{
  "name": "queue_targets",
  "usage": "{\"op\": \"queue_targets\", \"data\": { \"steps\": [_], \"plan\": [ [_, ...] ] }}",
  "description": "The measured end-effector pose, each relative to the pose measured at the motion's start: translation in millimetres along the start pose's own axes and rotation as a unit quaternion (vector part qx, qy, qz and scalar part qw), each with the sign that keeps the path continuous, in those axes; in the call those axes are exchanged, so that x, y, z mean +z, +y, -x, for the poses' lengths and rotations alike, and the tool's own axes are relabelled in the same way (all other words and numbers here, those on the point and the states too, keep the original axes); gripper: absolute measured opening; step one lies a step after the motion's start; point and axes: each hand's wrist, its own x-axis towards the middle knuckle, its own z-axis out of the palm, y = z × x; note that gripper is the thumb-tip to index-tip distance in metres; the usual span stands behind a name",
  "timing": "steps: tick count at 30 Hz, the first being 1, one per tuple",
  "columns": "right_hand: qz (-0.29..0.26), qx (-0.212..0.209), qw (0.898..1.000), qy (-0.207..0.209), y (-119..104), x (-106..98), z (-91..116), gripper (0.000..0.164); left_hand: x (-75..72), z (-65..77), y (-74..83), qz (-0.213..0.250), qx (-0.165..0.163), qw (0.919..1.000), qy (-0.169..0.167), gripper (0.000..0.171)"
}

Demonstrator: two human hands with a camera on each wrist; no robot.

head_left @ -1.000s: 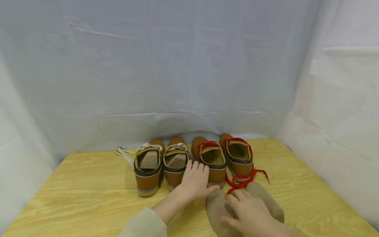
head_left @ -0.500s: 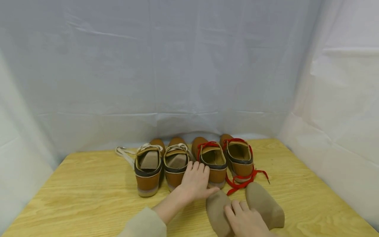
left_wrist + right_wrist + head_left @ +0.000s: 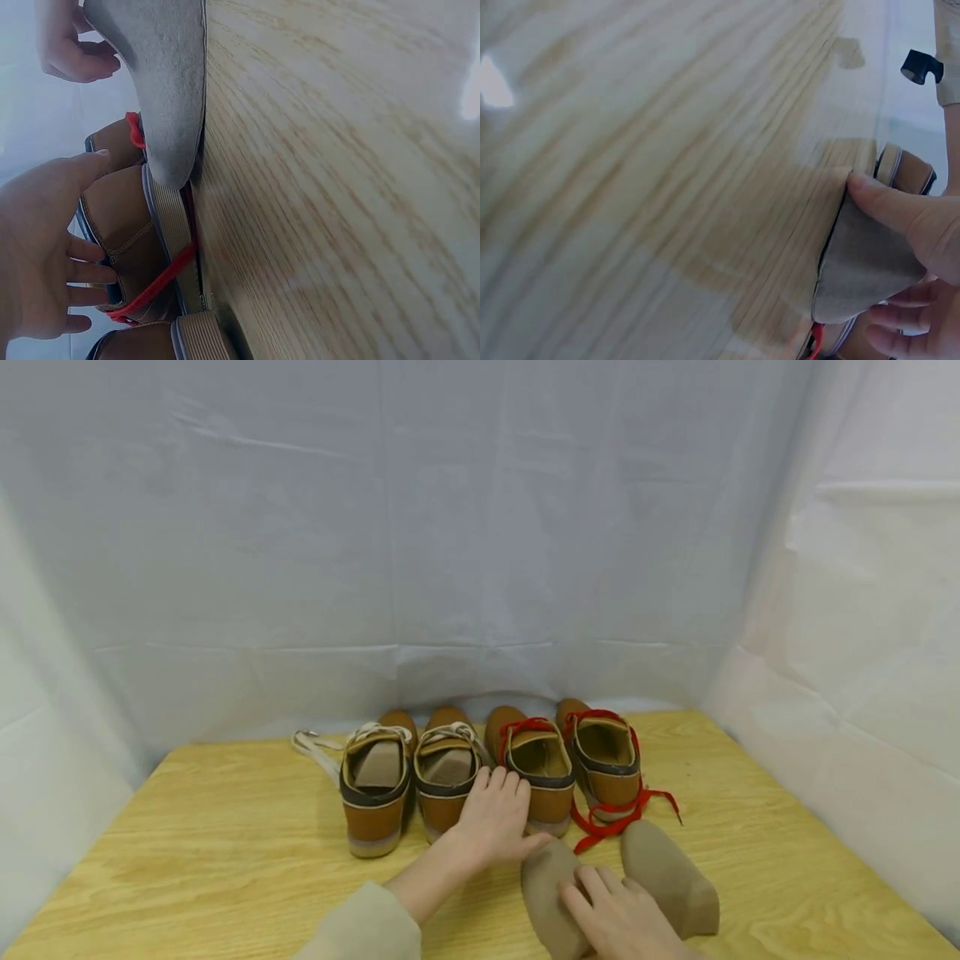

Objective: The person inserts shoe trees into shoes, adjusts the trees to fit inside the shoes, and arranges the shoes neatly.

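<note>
In the head view my left hand rests with fingers stretched on the heel of a brown shoe with red laces. My right hand holds a beige shoe insert, rounded at its tip, lying on the table behind that shoe. The right wrist view has the thumb against the edge of the insert and the fingers over its far side. A second beige shoe insert lies just to the right. Another brown shoe stands to the right, its red lace trailing on the wood.
Two brown shoes with white laces, one far left and one beside it, each contain a beige insert. A loose white lace trails left. The wooden table meets a white sheet behind the toes.
My right hand has drawn back toward the near edge and settled on the left insert, uncovering the right one. The left hand has stayed put.
</note>
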Motion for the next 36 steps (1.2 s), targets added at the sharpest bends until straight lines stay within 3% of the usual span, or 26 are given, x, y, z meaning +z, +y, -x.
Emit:
{"op": "queue_targets", "data": {
  "steps": [4,10,21,25,30,36],
  "plan": [
    [0.008,-0.040,0.999,0.023,3,2,-1,0.033,-0.2,0.7,-1.2,0.000,0.004,1.0000,0.002,0.066],
    [0.012,-0.097,0.994,0.051,2,2,-4,0.033,0.1,0.1,-2.8,0.003,0.004,0.9999,-0.013,0.067],
    [-0.006,-0.128,0.990,0.064,3,3,-3,0.029,-1.3,0.0,-5.3,0.029,0.016,0.9989,-0.033,0.068],
    [-0.009,-0.142,0.983,0.113,9,-2,-4,0.040,-1.8,-0.8,-5.8,0.034,0.019,0.9987,-0.032,0.068],
    [0.040,-0.150,0.971,0.180,18,-16,-10,0.054,-1.6,-1.3,-6.8,0.041,0.022,0.9985,-0.030,0.068],
    [0.051,-0.149,0.970,0.184,22,-27,-12,0.054,0.3,-1.6,-7.3,0.045,0.023,0.9985,-0.023,0.067]
  ]
}}
